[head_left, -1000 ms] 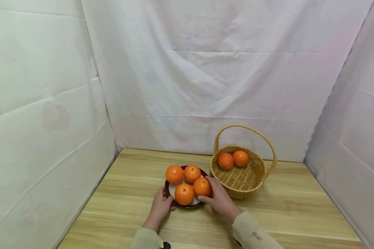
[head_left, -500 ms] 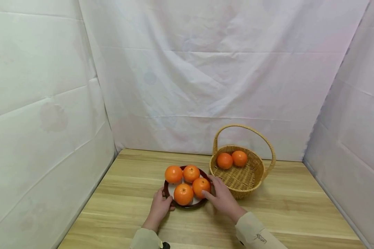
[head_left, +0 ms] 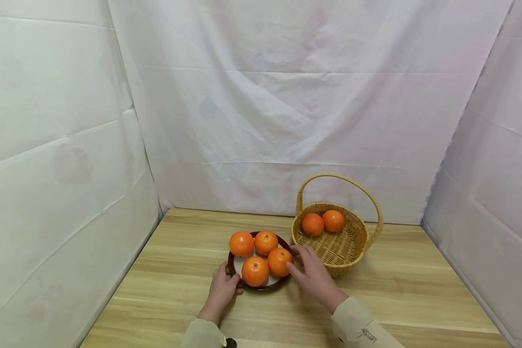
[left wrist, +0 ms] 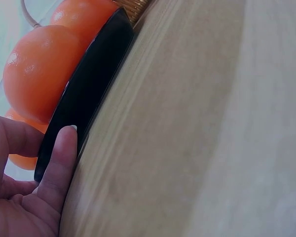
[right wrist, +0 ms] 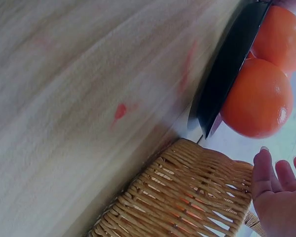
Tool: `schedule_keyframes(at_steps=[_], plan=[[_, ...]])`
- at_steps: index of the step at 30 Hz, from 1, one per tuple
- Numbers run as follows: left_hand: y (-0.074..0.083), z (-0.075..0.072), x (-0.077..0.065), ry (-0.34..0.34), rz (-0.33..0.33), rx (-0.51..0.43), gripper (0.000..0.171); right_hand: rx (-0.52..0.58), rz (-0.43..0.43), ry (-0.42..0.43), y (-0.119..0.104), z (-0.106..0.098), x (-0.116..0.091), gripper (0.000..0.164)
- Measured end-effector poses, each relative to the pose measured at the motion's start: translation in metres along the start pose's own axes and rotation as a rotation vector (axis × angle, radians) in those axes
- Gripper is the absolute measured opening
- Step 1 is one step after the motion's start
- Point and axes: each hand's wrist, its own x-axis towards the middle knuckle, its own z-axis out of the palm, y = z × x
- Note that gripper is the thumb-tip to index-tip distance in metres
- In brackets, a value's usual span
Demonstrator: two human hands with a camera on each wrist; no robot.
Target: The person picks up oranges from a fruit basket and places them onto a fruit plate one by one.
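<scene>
The right hand [head_left: 312, 274] is def the nearer one, fingers [right wrist: 263, 170] loosely spread just right of the round, no-long-axis orange [head_left: 280, 262] on the right side of the plate [head_left: 267, 287], left hand [head_left: 223, 287] pinching its near-left rim.

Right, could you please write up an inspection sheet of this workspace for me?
Surface: wood-grain table; reddish spots in the right wrist view, cause unclear.
Job's things: dark-rimmed plate with four oranges; wicker basket close by, holding two more.
Clutter: nothing seen.
Hands: left hand grips the plate's edge; right hand is by the plate's right side, contact unclear.
Cables: nothing seen.
Surroundings: pale cloth hangs behind and on both sides.
</scene>
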Motion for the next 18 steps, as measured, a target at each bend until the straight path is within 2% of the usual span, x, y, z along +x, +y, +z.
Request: schedule_keyframes(at_steps=[9, 18], plan=[[0.0, -0.001, 0.0, 0.008, -0.011, -0.004, 0.055, 0.002, -0.008, -0.003, 0.0, -0.008, 0.005, 0.042], [0.002, -0.001, -0.001, -0.006, -0.011, -0.009, 0.053, -0.067, -0.106, 0.022, 0.008, -0.018, 0.015, 0.035]])
